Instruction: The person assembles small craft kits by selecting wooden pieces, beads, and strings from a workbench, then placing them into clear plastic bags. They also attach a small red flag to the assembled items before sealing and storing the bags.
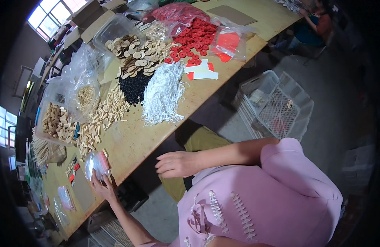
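Observation:
My left hand [103, 186] reaches over the table's near edge, its fingertips resting on a small stack of clear plastic bags [91, 164] with a pink-red strip along one side. Its fingers are spread and grip nothing that I can see. In front of my body, past the table edge, my right hand [175, 164] hangs over my lap with its fingers stretched out and nothing in them. Closest to the bags lies a heap of small wooden sticks [89, 133]. On their other side, a few small red, black and wooden pieces [72, 169] lie by a brown card [82, 190].
Across the table are white string loops [163, 94], black beads [134, 87], wooden discs [142, 61], red discs [196, 37] and white paper pieces [202, 71]. White plastic baskets [276, 105] stand on the floor to the right. Another person [311, 31] sits at the far right.

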A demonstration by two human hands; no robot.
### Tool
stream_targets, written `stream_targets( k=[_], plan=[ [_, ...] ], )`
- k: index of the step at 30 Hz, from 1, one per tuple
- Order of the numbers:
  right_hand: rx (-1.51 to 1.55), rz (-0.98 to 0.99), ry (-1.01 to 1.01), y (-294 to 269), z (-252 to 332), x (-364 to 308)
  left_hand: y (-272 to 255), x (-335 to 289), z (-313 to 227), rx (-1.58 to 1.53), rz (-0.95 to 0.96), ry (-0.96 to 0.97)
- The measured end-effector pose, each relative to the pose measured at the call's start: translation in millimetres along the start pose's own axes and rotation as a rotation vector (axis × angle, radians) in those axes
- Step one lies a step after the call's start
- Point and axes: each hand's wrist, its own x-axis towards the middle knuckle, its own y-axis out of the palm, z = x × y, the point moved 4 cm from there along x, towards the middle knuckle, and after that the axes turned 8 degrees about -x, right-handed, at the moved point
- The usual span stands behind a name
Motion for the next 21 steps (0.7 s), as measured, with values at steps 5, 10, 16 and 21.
stream_targets(
  k=[5, 10, 16, 21],
  plan=[
    [0.024, 0.309, 0.18, -35.6, -3.7, -92.4, -14.2, -2.8, 3.9, -0.865, -0.438, -0.44],
    [-0.091, 0.373, 0.502, -50.5, -32.3, -134.1, 8.1, 19.0, 16.1, -0.203, -0.408, -0.406],
    [-0.291, 0.416, 0.711, -15.2, -94.9, -188.7, 22.9, 25.7, 2.3, 0.024, -0.319, -0.193],
    [-0.198, 0.461, 0.748, 6.6, -112.6, -204.4, 13.7, 18.3, -10.6, -0.096, -0.377, -0.352]
  ],
)
